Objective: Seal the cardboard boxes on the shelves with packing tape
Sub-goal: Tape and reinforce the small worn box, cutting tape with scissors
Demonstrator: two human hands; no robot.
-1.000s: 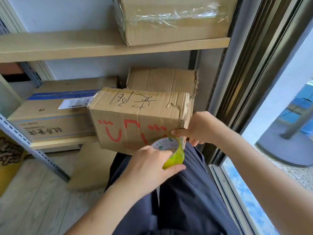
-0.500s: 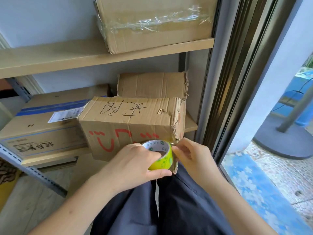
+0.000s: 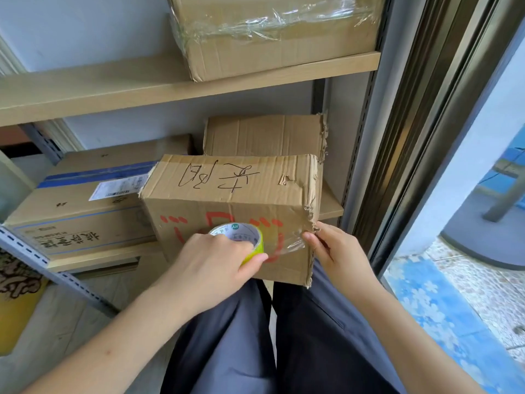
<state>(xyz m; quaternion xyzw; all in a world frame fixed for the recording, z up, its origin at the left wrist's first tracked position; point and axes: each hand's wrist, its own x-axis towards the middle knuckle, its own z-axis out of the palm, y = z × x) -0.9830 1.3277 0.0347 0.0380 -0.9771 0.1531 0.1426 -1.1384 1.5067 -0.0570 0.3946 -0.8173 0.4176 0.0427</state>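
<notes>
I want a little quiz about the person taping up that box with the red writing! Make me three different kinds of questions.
1. True or false: the left hand holds the tape roll against the front of the box.
2. Which hand pins the loose end of the clear tape at the torn right edge of the box?
A. left hand
B. right hand
C. neither
3. Fill in: the wrapped box on the upper shelf is covered in clear ____.

Key
1. True
2. B
3. Plastic film
</notes>
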